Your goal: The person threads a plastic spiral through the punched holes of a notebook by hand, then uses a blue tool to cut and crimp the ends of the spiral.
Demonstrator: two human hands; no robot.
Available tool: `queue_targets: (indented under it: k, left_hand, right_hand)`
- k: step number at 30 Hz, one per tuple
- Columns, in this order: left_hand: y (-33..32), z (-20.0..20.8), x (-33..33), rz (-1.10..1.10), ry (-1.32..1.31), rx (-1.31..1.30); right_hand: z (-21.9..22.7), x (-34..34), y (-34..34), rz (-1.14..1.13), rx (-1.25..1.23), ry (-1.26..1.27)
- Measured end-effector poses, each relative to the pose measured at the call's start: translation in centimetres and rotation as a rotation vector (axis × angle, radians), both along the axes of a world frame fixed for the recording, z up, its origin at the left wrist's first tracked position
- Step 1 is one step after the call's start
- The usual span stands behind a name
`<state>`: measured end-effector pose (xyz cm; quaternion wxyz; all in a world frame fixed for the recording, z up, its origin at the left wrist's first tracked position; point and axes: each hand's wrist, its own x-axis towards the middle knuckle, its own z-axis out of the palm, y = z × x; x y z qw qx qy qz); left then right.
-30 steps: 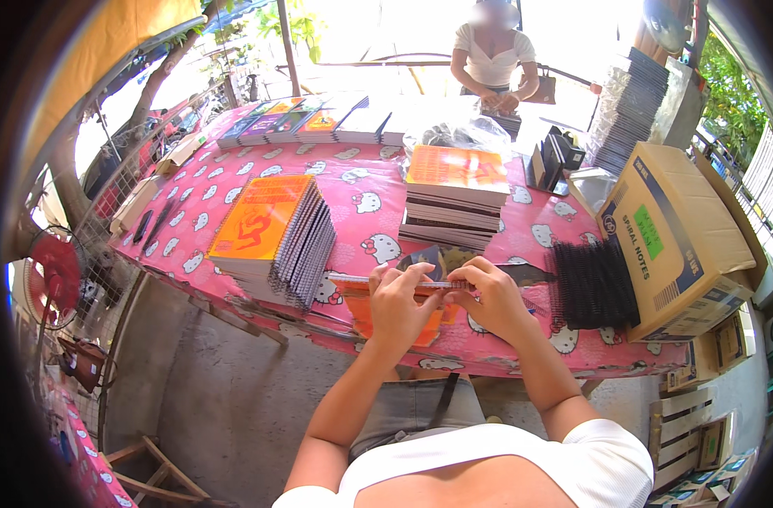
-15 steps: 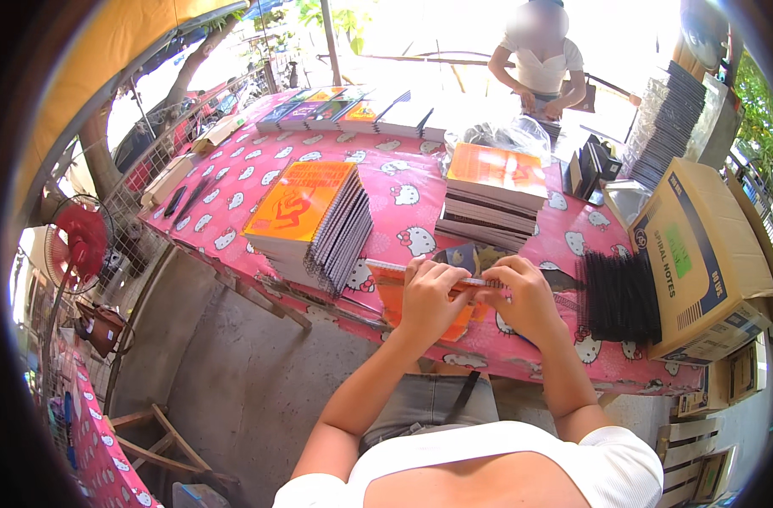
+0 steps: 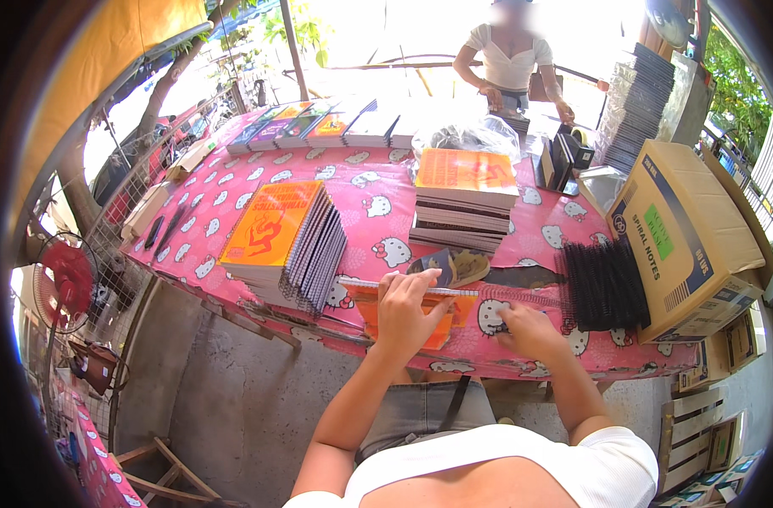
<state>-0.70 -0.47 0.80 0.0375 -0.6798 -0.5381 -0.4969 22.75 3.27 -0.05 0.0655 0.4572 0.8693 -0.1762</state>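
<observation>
At left, coiled notebooks [image 3: 276, 233] look done; my left fingers [image 3: 415, 284] pinch a booklet [image 3: 368, 306], my right fingers [image 3: 512, 320] curl, grip unclear; right stack [image 3: 463, 207] seems uncoiled.

On the pink-covered counter [image 3: 353, 229], a tall block-shaped stack of orange-covered paper notebooks [image 3: 287, 254] stands left of the flat orange-covered notebook [image 3: 367, 308] in the left fingers [image 3: 410, 286]. Behind that notebook stands another orange-topped notebook stack [image 3: 463, 203], a clear crumpled plastic bag [image 3: 467, 133] behind it. Right of the right fingers [image 3: 507, 316], black coil bindings [image 3: 605, 288] lie beside a tan cardboard box [image 3: 683, 245].
</observation>
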Motion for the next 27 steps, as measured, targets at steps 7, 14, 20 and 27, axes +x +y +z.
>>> queue_targets:
  k: [7,14,20,27]
  left_hand:
    - [-0.3,-0.2,-0.8,0.111,0.137,0.009]
    - [-0.3,-0.3,-0.5,0.242,0.142,0.007]
    - [-0.3,-0.8,-1.1,0.268,0.095,0.017]
    - [-0.1,-0.7,-1.4,0.252,0.075,-0.061]
  right_hand:
    - [-4.6,-3.2,7.4,-0.024,0.424,0.437]
    - [-6.5,-4.8,13.0,0.131,0.412,0.299]
    - [-2.2,-3.5,12.8,0.057,-0.005,1.153]
    - [2.5,-2.1,10.6,0.187,-0.179,0.970]
